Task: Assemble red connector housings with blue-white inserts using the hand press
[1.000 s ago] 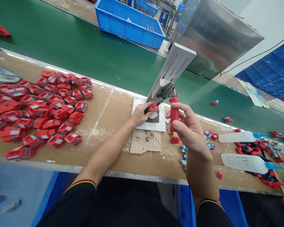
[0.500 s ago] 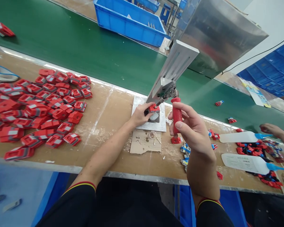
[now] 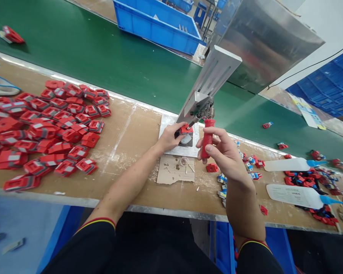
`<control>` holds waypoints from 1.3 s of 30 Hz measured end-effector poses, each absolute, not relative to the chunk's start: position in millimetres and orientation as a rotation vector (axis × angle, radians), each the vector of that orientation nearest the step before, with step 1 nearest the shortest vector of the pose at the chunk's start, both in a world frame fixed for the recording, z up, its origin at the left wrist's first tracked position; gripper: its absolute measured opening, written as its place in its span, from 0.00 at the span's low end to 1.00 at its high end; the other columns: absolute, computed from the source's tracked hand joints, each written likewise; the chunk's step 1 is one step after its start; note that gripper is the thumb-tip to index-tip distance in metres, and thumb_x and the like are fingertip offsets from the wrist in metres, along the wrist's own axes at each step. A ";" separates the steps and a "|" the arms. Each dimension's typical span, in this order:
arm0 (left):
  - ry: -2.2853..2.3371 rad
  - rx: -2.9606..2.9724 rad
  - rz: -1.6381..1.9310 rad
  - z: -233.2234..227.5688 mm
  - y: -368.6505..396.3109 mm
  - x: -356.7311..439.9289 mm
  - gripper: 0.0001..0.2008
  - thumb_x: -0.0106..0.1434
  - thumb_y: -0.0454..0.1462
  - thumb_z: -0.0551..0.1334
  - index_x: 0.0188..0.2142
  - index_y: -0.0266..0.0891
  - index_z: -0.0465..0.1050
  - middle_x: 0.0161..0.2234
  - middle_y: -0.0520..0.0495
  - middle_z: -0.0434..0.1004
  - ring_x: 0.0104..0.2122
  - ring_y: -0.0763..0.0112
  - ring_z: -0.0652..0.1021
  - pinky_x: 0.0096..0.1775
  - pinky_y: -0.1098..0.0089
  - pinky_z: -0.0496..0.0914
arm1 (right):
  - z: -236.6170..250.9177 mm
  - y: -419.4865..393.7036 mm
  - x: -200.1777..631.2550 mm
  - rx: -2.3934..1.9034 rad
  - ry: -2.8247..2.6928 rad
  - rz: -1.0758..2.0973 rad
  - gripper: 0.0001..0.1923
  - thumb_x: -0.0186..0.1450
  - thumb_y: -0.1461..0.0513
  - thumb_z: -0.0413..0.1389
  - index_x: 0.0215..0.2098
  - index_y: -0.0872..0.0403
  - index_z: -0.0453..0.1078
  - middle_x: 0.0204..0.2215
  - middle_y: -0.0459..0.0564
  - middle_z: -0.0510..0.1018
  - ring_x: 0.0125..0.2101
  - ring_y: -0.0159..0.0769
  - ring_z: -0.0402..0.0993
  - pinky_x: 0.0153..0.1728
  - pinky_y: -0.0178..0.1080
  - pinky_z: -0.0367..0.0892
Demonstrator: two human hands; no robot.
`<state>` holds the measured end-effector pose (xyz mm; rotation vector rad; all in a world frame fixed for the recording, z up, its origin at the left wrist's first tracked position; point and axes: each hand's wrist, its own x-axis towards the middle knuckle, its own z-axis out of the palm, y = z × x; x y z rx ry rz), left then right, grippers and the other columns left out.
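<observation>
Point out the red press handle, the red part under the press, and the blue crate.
red press handle [image 3: 207, 139], head view, middle of the grip.
red part under the press [image 3: 186, 129], head view, its top face.
blue crate [image 3: 154, 30], head view, near side wall.

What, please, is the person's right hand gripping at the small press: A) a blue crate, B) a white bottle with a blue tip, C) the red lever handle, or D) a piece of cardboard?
C: the right hand wraps its fingers around the red lever handle of the press.

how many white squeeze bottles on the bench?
2. Both lie on their sides at the right: far bottle and near bottle, blue tips pointing right. More may sit beyond the frame's edge.
</observation>
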<state>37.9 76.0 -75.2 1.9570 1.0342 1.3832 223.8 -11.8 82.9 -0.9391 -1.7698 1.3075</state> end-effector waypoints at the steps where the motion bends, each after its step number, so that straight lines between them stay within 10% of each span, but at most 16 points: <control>1: 1.032 1.954 1.383 -75.5 76.2 37.8 0.24 0.66 0.31 0.66 0.61 0.37 0.73 0.55 0.40 0.84 0.55 0.58 0.83 0.59 0.55 0.77 | 81.3 -11.1 223.3 -0.925 -1.789 1.328 0.18 0.72 0.49 0.61 0.57 0.43 0.67 0.36 0.44 0.78 0.28 0.30 0.78 0.24 0.33 0.73; 14: 1.092 1.965 1.326 -79.9 78.3 36.7 0.24 0.65 0.34 0.66 0.61 0.37 0.73 0.55 0.40 0.84 0.52 0.59 0.84 0.57 0.58 0.77 | 17.3 11.8 208.6 -0.996 -2.036 0.878 0.06 0.76 0.58 0.51 0.48 0.48 0.68 0.33 0.43 0.75 0.27 0.31 0.74 0.37 0.41 0.75; 24: 1.118 1.960 1.266 -72.9 81.8 31.6 0.22 0.64 0.34 0.64 0.58 0.38 0.71 0.51 0.40 0.83 0.47 0.62 0.83 0.53 0.56 0.79 | 13.0 -7.3 249.4 -1.082 -2.032 0.454 0.20 0.77 0.58 0.48 0.66 0.47 0.64 0.60 0.57 0.73 0.45 0.39 0.78 0.52 0.48 0.77; 32: 1.168 1.916 1.246 -60.0 76.6 29.6 0.25 0.63 0.44 0.71 0.56 0.42 0.71 0.52 0.40 0.82 0.48 0.56 0.83 0.53 0.50 0.79 | -14.0 -48.0 357.2 -1.733 -2.160 0.293 0.24 0.66 0.58 0.64 0.60 0.52 0.73 0.54 0.60 0.81 0.54 0.56 0.73 0.59 0.58 0.69; 39: 1.434 1.779 1.610 -30.2 -22.8 0.1 0.20 0.67 0.43 0.70 0.56 0.41 0.74 0.47 0.46 0.82 0.48 0.58 0.83 0.48 0.56 0.77 | -32.8 -60.5 344.7 -1.668 -2.156 0.477 0.16 0.67 0.65 0.61 0.53 0.55 0.75 0.47 0.58 0.85 0.46 0.47 0.80 0.49 0.47 0.74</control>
